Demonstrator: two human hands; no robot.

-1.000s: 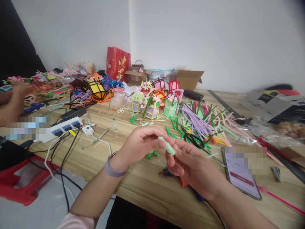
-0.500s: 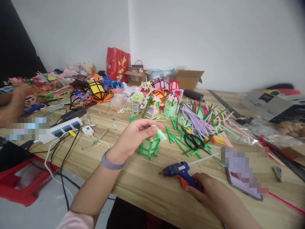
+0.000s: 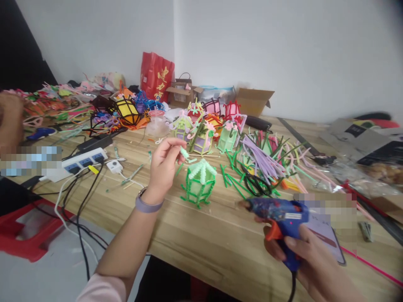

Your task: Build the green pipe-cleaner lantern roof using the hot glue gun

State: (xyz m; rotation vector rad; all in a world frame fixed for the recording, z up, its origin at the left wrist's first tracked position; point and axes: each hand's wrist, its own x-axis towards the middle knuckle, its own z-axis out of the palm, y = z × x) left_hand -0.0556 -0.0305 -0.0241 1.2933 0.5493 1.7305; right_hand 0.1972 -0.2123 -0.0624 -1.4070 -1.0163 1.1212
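My left hand (image 3: 164, 162) pinches a short pale green pipe-cleaner piece (image 3: 184, 152) above the wooden table (image 3: 201, 247). Just right of it stands a small green pipe-cleaner lantern (image 3: 199, 182) with a pale green roof. My right hand (image 3: 304, 256) grips a blue hot glue gun (image 3: 280, 216) with an orange trigger, held off the table, its nozzle pointing left toward the lantern.
Loose pipe cleaners (image 3: 264, 161) lie in a heap behind the lantern, with several finished lanterns (image 3: 201, 134) beyond. A phone (image 3: 324, 235) lies right of the glue gun. A power strip (image 3: 82, 161) and cables sit at left. Another person's hand (image 3: 11, 117) is at far left.
My right hand let go of the pale green piece, reached down to the glue gun on the table and lifted it. My left hand raised the piece; the green lantern came into view.
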